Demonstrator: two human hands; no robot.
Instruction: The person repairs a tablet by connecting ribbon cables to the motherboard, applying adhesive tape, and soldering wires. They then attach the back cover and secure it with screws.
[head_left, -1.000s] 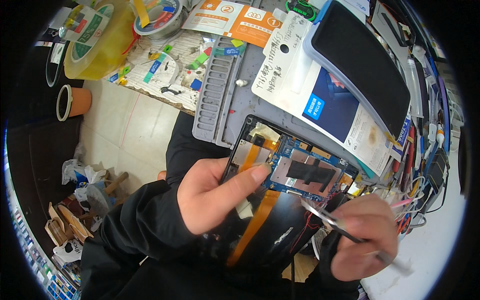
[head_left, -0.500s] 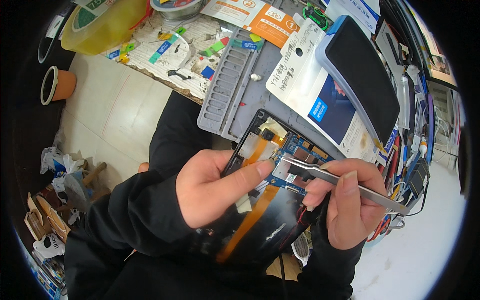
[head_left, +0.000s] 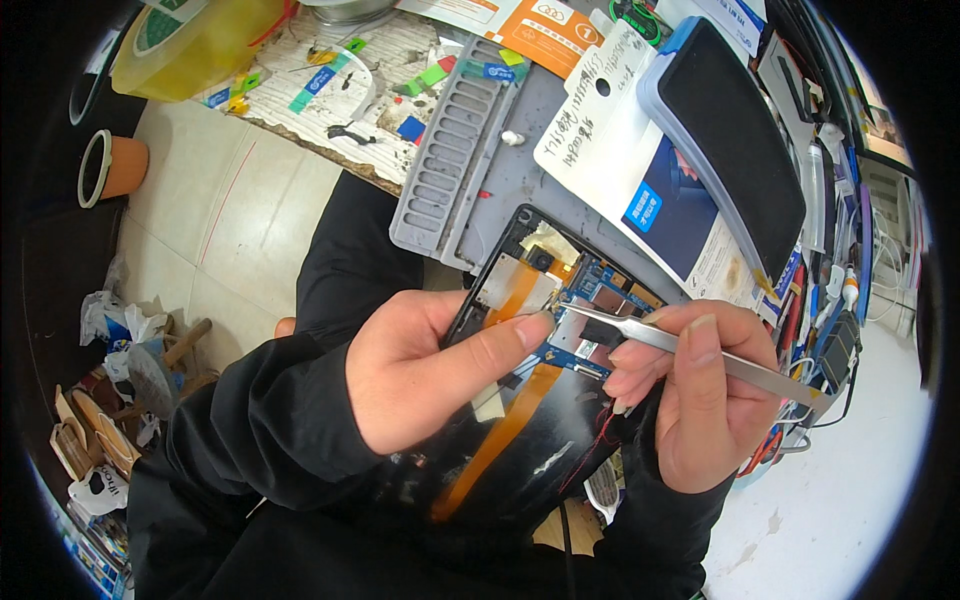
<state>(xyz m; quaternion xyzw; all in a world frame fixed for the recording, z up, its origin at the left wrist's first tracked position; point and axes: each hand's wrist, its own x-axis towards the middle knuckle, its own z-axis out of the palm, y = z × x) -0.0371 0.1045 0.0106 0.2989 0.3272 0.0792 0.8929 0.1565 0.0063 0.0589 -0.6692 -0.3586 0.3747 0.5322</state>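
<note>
An opened tablet (head_left: 575, 430) rests across my lap with its insides facing up. A blue circuit board (head_left: 566, 340), a small camera module (head_left: 540, 260) and an orange flat cable (head_left: 492, 452) show on it. My left hand (head_left: 420, 368) grips the tablet's left edge, its thumb lying over the inside beside the board; its other fingers are hidden below. Metal tweezers (head_left: 735, 368) are held in my right hand (head_left: 712, 400), between thumb and fingers. Their tips reach the board's left part just by my left thumb; whether they pinch anything is too small to tell.
Beyond the tablet lies a grey slotted tray (head_left: 440, 165) on the worn bench. A phone-like device with a blue frame (head_left: 735, 150) leans on a white card (head_left: 580, 130). Tools and cables crowd the right side. A yellow tub (head_left: 190, 50) stands far left, a plant pot (head_left: 125, 165) below.
The tweezers have turned slightly, and their tips have shifted up and left toward the connector area near my left thumb. My left hand keeps its hold on the tablet. The whole view has shifted a little.
</note>
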